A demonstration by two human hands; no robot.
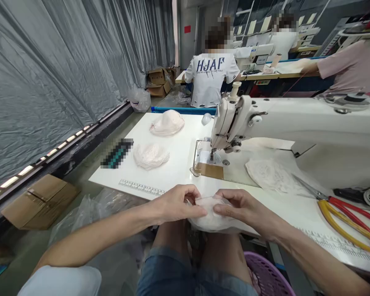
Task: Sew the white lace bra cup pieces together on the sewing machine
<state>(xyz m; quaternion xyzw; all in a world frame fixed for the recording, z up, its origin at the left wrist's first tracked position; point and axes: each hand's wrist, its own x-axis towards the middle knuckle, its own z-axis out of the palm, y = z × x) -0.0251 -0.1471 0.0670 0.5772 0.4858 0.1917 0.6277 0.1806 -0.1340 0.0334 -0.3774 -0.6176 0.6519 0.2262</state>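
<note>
Between my hands, at the front edge of the white sewing table [179, 176], is a pale, thin piece of fabric [214, 218]. My left hand [185, 203] pinches its left side between thumb and fingers. On the opposite side my right hand [236, 205] grips it the same way, thumb on top. Just beyond stands a white sewing machine [234, 123], its presser foot [212, 156] over the needle plate, apart from the fabric. Two pale sewn pieces lie left of the machine: a smooth cup-shaped one [167, 123] and a lacy one [151, 156].
More lace fabric [268, 174] lies under the machine arm. Scissors [342, 205] with yellow and red handles rest at the right. A purple basket [268, 275] stands below the table, a cardboard box [40, 201] on the floor at left. Other people sit at machines ahead.
</note>
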